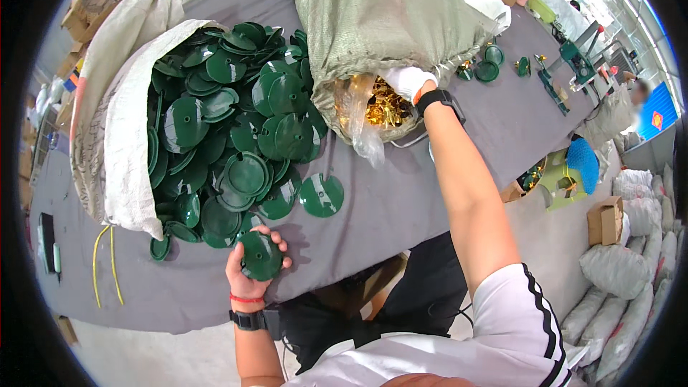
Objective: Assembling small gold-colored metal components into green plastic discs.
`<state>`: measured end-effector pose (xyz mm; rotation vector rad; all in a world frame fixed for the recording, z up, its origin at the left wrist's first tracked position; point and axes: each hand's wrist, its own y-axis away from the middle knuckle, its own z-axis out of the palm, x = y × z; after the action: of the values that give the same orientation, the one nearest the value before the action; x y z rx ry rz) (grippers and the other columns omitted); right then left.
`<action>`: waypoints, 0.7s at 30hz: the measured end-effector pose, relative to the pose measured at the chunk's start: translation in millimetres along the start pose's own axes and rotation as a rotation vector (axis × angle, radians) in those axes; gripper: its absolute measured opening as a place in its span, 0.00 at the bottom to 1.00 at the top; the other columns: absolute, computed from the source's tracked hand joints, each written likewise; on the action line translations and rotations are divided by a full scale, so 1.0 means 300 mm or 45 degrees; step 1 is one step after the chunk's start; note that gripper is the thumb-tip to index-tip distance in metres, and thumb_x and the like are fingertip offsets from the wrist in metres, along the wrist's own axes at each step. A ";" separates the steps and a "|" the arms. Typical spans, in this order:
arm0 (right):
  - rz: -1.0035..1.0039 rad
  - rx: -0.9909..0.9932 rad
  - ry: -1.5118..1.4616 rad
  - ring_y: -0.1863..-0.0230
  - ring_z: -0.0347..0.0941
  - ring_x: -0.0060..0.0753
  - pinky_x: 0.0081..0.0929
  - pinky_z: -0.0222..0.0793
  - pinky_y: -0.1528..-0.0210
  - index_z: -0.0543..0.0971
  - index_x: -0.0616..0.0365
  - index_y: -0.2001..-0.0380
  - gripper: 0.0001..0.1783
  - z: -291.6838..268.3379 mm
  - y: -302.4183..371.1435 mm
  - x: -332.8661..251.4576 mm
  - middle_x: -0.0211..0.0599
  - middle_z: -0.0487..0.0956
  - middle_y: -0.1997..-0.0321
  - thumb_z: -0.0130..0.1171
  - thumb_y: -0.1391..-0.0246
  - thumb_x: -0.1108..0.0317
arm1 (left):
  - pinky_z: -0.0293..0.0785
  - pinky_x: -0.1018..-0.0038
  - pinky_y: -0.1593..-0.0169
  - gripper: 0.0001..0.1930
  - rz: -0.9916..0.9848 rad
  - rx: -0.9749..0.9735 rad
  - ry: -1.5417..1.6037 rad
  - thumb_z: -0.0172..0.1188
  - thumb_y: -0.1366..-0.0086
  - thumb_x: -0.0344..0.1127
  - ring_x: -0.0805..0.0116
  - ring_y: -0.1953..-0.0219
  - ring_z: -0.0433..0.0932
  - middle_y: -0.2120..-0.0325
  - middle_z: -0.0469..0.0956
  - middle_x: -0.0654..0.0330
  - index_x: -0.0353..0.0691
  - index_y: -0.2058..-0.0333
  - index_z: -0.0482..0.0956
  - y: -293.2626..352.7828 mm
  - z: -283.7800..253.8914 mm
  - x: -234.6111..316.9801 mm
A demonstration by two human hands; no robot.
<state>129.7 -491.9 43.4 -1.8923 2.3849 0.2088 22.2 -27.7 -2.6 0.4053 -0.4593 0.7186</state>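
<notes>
Green disc gripped in left hand — gloved right hand grasps gold fittings beside disc pile.

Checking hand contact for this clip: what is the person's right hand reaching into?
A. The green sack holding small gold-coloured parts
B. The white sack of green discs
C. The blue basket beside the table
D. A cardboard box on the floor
A: the gloved right hand sits at the mouth of the green sack, right by the gold-coloured parts, while the left hand holds a green disc.
</notes>
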 end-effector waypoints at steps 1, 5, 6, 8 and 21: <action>-0.104 0.105 -0.051 0.37 0.66 0.47 0.36 0.60 0.36 0.69 0.49 0.40 0.28 0.005 0.015 -0.003 0.43 0.71 0.38 0.34 0.34 0.47 | 0.73 0.58 0.58 0.27 -0.007 0.019 0.019 0.51 0.36 0.55 0.56 0.53 0.70 0.56 0.70 0.52 0.38 0.49 0.67 -0.001 0.004 0.000; -0.052 0.042 -0.351 0.38 0.66 0.49 0.34 0.58 0.35 0.71 0.52 0.41 0.33 -0.021 0.088 -0.066 0.46 0.71 0.38 0.41 0.38 0.40 | 0.74 0.57 0.57 0.26 -0.002 0.007 0.020 0.49 0.34 0.53 0.56 0.53 0.71 0.55 0.71 0.52 0.38 0.49 0.68 -0.002 0.001 -0.002; 0.016 0.024 -0.440 0.37 0.65 0.50 0.33 0.57 0.34 0.70 0.55 0.40 0.37 -0.030 0.105 -0.096 0.48 0.71 0.38 0.44 0.41 0.37 | 0.75 0.56 0.56 0.25 -0.004 0.002 0.018 0.47 0.33 0.53 0.56 0.52 0.71 0.55 0.71 0.52 0.38 0.49 0.68 0.000 -0.003 -0.003; 0.115 0.028 -0.646 0.35 0.63 0.51 0.31 0.54 0.34 0.69 0.62 0.40 0.49 -0.059 0.172 -0.154 0.55 0.69 0.37 0.50 0.50 0.29 | 0.75 0.56 0.56 0.25 -0.006 0.002 0.011 0.47 0.33 0.53 0.56 0.52 0.72 0.55 0.71 0.52 0.38 0.49 0.68 -0.001 -0.003 -0.004; 0.155 0.592 -0.413 0.50 0.73 0.58 0.46 0.71 0.50 0.72 0.54 0.48 0.32 0.021 0.432 -0.345 0.58 0.69 0.44 0.55 0.46 0.41 | 0.78 0.53 0.54 0.27 -0.037 0.023 -0.025 0.46 0.32 0.55 0.55 0.49 0.73 0.52 0.73 0.52 0.39 0.45 0.68 0.004 -0.021 0.003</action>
<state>27.2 -362.7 59.9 -1.3910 2.1015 -0.0310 23.6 -23.1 -7.1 0.4352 -0.4653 0.6916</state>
